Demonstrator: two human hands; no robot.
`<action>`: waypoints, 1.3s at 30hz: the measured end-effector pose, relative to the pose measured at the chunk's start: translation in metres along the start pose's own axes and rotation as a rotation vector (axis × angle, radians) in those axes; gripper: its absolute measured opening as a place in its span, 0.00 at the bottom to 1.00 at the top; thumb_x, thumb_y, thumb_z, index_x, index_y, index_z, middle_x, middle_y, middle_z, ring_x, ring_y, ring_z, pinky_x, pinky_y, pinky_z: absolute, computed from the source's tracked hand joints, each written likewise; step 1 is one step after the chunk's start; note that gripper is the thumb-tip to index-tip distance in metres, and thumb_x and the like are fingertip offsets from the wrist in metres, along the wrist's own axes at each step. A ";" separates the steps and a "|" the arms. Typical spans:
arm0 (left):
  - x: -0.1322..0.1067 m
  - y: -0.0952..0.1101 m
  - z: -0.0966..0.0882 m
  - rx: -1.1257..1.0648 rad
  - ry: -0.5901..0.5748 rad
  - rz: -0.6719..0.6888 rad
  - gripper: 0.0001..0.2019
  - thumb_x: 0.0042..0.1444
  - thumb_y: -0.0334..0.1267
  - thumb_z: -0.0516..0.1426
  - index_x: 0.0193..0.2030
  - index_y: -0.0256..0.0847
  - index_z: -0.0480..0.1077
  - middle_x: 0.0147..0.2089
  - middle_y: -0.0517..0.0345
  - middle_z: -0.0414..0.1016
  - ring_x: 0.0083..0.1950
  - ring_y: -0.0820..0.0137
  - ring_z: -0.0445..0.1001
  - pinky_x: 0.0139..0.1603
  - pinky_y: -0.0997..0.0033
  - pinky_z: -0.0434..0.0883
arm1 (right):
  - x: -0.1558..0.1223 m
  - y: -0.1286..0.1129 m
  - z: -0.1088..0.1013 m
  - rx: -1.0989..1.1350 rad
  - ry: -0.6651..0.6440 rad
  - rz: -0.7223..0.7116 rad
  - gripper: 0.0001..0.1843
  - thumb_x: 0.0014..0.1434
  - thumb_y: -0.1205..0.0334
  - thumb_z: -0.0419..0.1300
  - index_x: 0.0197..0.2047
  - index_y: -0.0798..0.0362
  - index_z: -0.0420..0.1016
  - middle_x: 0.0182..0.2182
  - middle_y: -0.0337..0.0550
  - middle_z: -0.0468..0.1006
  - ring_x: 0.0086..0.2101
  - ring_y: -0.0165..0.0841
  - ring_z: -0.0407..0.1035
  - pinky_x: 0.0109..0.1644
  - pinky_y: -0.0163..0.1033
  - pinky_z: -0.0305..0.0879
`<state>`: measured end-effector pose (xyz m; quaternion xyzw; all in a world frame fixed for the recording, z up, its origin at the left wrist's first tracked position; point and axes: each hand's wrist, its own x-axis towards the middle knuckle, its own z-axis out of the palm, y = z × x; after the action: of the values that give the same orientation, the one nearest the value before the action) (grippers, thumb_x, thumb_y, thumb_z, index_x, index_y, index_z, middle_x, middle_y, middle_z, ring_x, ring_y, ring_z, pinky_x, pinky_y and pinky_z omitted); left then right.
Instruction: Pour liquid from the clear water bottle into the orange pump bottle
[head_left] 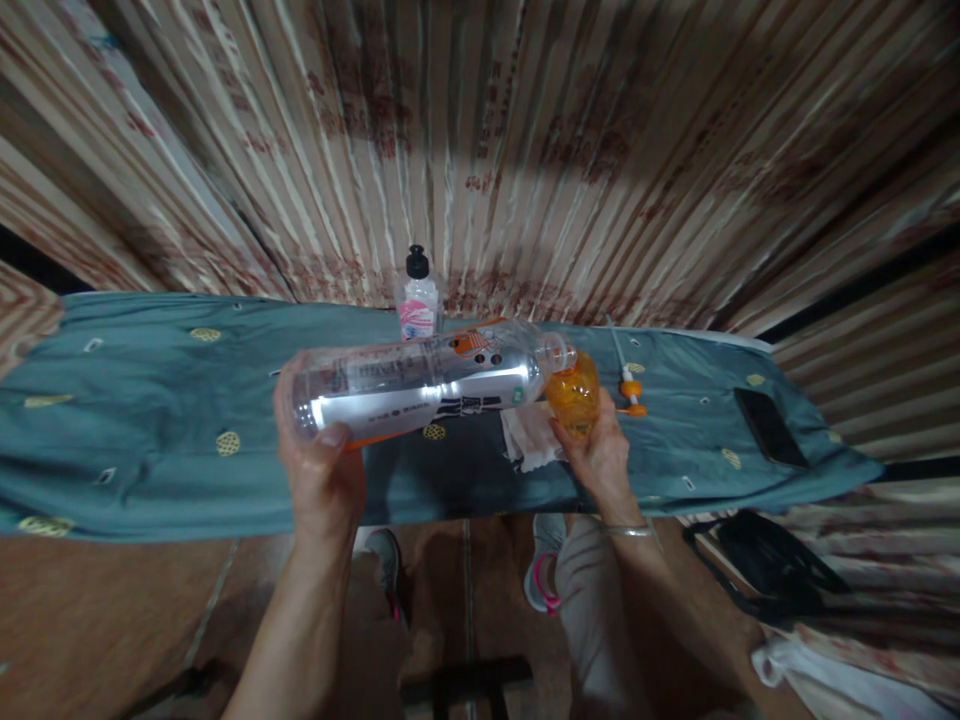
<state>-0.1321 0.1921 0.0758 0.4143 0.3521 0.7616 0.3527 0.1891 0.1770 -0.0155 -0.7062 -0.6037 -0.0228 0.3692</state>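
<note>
My left hand [319, 455] grips the base end of a large clear plastic bottle [420, 385], held nearly level with its mouth tipped to the right. That mouth meets the top of a small orange bottle [574, 395], which my right hand [596, 450] holds upright above the teal cloth [150, 420]. Both hands are closed around their bottles. A crumpled white tissue [529, 435] lies on the cloth just left of my right hand.
A small clear bottle with a black cap and pink label [417, 297] stands at the back edge. An orange-and-white pump head [630, 385] lies right of the orange bottle. A black phone [769, 427] rests near the right end. A black bag [772, 565] sits on the floor.
</note>
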 end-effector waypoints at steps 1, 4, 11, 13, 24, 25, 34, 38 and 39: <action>0.000 0.000 0.000 0.001 0.001 0.003 0.30 0.42 0.50 0.68 0.56 0.56 0.75 0.56 0.55 0.75 0.62 0.48 0.72 0.65 0.43 0.69 | 0.000 0.000 0.000 0.002 0.003 -0.003 0.44 0.61 0.39 0.60 0.70 0.57 0.56 0.61 0.63 0.75 0.59 0.51 0.73 0.61 0.57 0.72; 0.000 0.000 -0.001 0.007 -0.004 0.012 0.30 0.43 0.50 0.68 0.56 0.55 0.74 0.58 0.54 0.74 0.63 0.47 0.70 0.65 0.42 0.68 | 0.000 0.000 0.000 0.008 0.009 -0.007 0.44 0.61 0.39 0.61 0.70 0.57 0.57 0.61 0.63 0.75 0.60 0.51 0.73 0.62 0.57 0.72; 0.000 0.000 -0.003 0.010 -0.017 -0.012 0.30 0.43 0.50 0.69 0.56 0.57 0.74 0.59 0.54 0.74 0.64 0.46 0.69 0.67 0.40 0.67 | -0.001 0.000 0.000 0.013 0.002 -0.002 0.44 0.61 0.39 0.61 0.71 0.57 0.56 0.61 0.63 0.75 0.59 0.52 0.73 0.61 0.58 0.72; -0.001 0.000 -0.002 0.007 -0.016 -0.012 0.29 0.43 0.50 0.68 0.56 0.57 0.74 0.59 0.54 0.73 0.65 0.47 0.69 0.67 0.41 0.67 | -0.001 0.001 0.000 0.011 0.005 -0.006 0.45 0.61 0.39 0.61 0.71 0.57 0.56 0.61 0.64 0.75 0.59 0.52 0.73 0.61 0.58 0.72; -0.001 0.001 -0.004 0.036 -0.027 -0.004 0.30 0.44 0.49 0.67 0.58 0.58 0.74 0.59 0.54 0.75 0.64 0.46 0.71 0.64 0.39 0.71 | 0.000 -0.001 0.000 0.011 0.011 -0.011 0.45 0.61 0.38 0.60 0.71 0.57 0.56 0.61 0.63 0.75 0.59 0.51 0.73 0.61 0.57 0.72; -0.002 0.001 -0.004 0.034 -0.022 -0.001 0.30 0.44 0.49 0.67 0.58 0.59 0.74 0.59 0.54 0.75 0.65 0.46 0.71 0.64 0.39 0.71 | 0.000 -0.001 0.000 0.010 0.010 -0.009 0.45 0.61 0.37 0.60 0.71 0.57 0.56 0.61 0.63 0.75 0.59 0.51 0.73 0.61 0.57 0.72; -0.002 -0.002 -0.004 0.075 -0.019 0.030 0.30 0.46 0.52 0.66 0.59 0.57 0.72 0.61 0.53 0.73 0.65 0.44 0.69 0.63 0.38 0.70 | 0.000 -0.002 -0.001 0.013 0.006 -0.006 0.44 0.61 0.39 0.60 0.71 0.55 0.56 0.60 0.61 0.75 0.59 0.51 0.73 0.61 0.57 0.73; -0.001 -0.002 -0.005 0.082 -0.036 0.027 0.31 0.46 0.52 0.66 0.59 0.57 0.71 0.62 0.53 0.73 0.66 0.45 0.69 0.61 0.40 0.72 | 0.000 -0.003 -0.001 0.009 0.005 -0.003 0.44 0.62 0.38 0.60 0.71 0.56 0.56 0.60 0.62 0.76 0.59 0.51 0.73 0.61 0.58 0.72; -0.001 -0.001 -0.005 0.083 -0.042 0.028 0.31 0.46 0.52 0.66 0.60 0.57 0.71 0.62 0.52 0.72 0.66 0.45 0.68 0.61 0.40 0.72 | 0.000 -0.003 -0.001 0.008 0.007 -0.004 0.44 0.62 0.38 0.60 0.70 0.57 0.56 0.60 0.63 0.76 0.59 0.52 0.73 0.61 0.58 0.72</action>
<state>-0.1358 0.1903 0.0723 0.4492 0.3700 0.7423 0.3321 0.1872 0.1766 -0.0137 -0.7033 -0.6041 -0.0236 0.3741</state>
